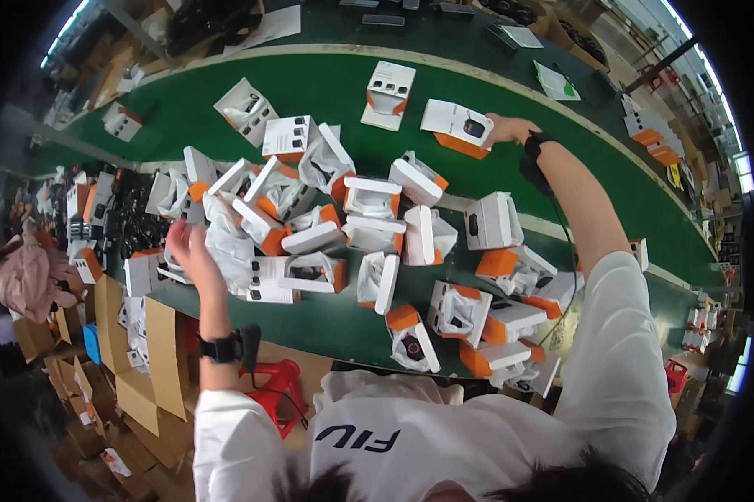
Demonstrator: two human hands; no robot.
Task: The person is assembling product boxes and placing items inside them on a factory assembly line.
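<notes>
My right hand [507, 130] is stretched to the far side of the green bench, its fingers closed on the end of a white and orange product box [456, 124]. That box lies on the green belt strip, a picture of a dark device on its top. To its left, another white and orange box [389, 88] stands with its front flap folded down. My left hand [186, 244] is raised at the left, fingers apart and holding nothing. Beside it are a box with white wrapping [173, 194] and a bundle of white plastic bags [226, 243].
Several opened boxes with white plastic inside crowd the bench, such as one [372, 199] in the middle. A tall brown carton [166, 360] stands on the left, near a red stool [278, 389]. Black cables [134, 213] and a person in pink [34, 272] are farther left.
</notes>
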